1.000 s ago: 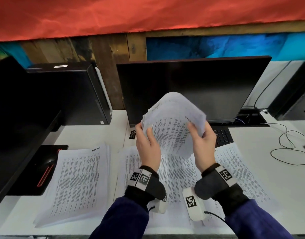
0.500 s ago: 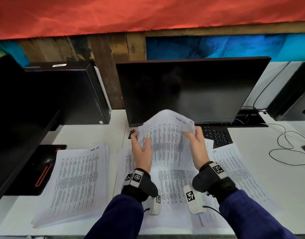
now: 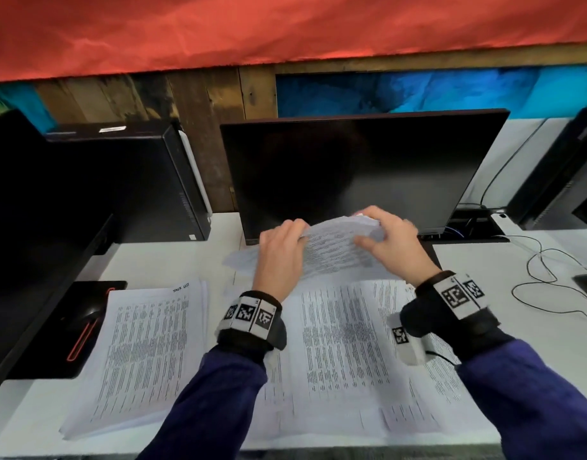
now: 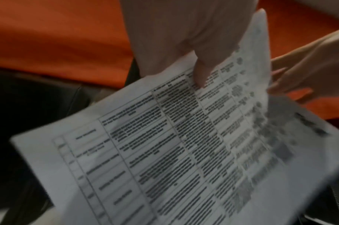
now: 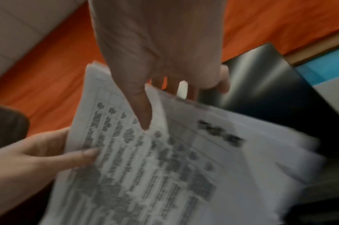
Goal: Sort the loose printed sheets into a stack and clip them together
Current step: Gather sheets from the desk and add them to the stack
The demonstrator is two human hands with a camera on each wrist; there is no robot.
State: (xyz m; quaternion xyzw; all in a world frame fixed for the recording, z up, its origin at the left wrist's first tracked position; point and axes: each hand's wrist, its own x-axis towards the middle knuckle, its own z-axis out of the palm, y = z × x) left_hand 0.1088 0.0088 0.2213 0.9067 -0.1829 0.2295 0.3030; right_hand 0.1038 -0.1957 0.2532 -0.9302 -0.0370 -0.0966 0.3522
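Head view, big to small: dark monitor (image 3: 358, 174) at the back of the white desk (image 3: 172, 260), a black tower PC (image 3: 126, 180) to its left. On the desk, a squared-up stack (image 3: 142, 356) lies left of the left forearm, and loose sheets (image 3: 345, 353) are spread under and between both arms.

Held bundle (image 3: 338, 250) is up off the desk, just in front of the monitor's lower edge, far edge raised, near edge drooping toward the loose sheets. Left hand (image 3: 280, 257) grips its left side, thumb on the printed face and fingers behind. Right hand (image 3: 390, 244) grips the far right corner the same way, thumb on top. Both closed on paper. Wrist views are blurred but agree.

Key relation: the bundle's long axis seems to run left-right between the hands, and the finished stack is off to the left, so the left hand is nearer to it. No clip visible in any view.
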